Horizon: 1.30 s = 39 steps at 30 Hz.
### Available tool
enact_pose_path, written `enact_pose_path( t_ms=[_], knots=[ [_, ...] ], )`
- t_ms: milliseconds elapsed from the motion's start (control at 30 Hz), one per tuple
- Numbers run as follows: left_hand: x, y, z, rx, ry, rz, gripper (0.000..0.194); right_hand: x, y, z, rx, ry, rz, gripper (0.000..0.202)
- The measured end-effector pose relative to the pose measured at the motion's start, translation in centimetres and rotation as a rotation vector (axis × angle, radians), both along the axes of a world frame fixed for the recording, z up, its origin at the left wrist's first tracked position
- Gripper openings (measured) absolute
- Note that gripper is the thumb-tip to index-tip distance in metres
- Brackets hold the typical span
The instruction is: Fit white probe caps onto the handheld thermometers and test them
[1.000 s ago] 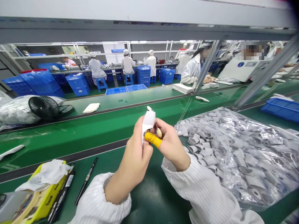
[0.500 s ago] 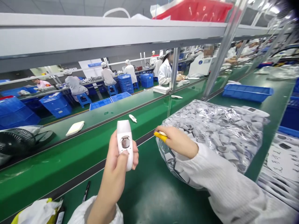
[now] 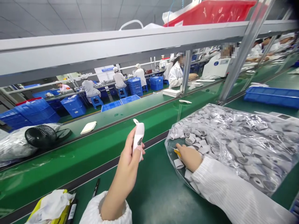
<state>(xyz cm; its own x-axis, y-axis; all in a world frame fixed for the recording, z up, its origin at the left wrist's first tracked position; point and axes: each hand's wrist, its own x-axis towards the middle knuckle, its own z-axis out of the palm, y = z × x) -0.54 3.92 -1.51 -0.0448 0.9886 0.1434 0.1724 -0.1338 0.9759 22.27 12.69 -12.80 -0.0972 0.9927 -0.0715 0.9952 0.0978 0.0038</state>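
In my left hand (image 3: 129,161) is a white handheld device (image 3: 138,137) shaped like a thermometer, held upright, its side and part of a dark round window facing me. My fingers wrap round it, thumb in front. My right hand (image 3: 190,157) reaches into the open mouth of a clear plastic bag (image 3: 233,137), among many small light-grey sleeve-like caps (image 3: 233,149). Its fingers are closed; something yellow (image 3: 177,152) shows at the fingertips, and I cannot tell whether it is a finger cover or a tool.
A green conveyor belt (image 3: 102,141) runs beyond my table. A small black fan (image 3: 40,136), a white pad (image 3: 88,127) and white device parts lie past it. A blue tray (image 3: 272,96) stands at the right. At the lower left are a yellow packet (image 3: 54,208) and a black pen (image 3: 96,187). Co-workers sit farther off.
My left hand has turned the device from facing me to nearly side-on. My right hand has gone from the bag's edge down into its mouth among the caps. The view has shifted.
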Motion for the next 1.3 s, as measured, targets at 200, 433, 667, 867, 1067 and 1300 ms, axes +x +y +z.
enact_pose_path(
  t_ms=[200, 433, 667, 867, 1067, 1300],
  knots=[
    [-0.2, 1.6, -0.9, 0.188, 0.526, 0.278, 0.063, 1.6, 0.7, -0.6, -0.022, 0.061, 0.012, 0.034],
    [-6.0, 9.5, -7.5, -0.023, 0.781, 0.313, 0.035, 2.3, 0.9, -0.5, -0.063, 0.141, 0.017, 0.03],
    [-11.9, 12.8, -12.7, -0.254, 1.002, 0.599, 0.036, 2.6, 0.7, 0.2, -0.065, 0.256, 0.045, 0.029],
    [-10.6, 18.1, -12.9, -0.238, 1.005, 0.601, 0.037, 2.5, 0.4, 0.9, -0.055, 0.329, 0.058, 0.034],
    [-8.6, 24.2, -12.5, -0.347, 0.8, 0.573, 0.038, 2.8, 0.6, 1.1, 0.023, 0.475, 0.021, 0.047],
    [-7.9, 23.4, -11.9, -0.307, 0.488, 0.543, 0.036, 3.4, 1.0, -1.3, 0.313, 0.747, 0.053, 0.038]
  ],
)
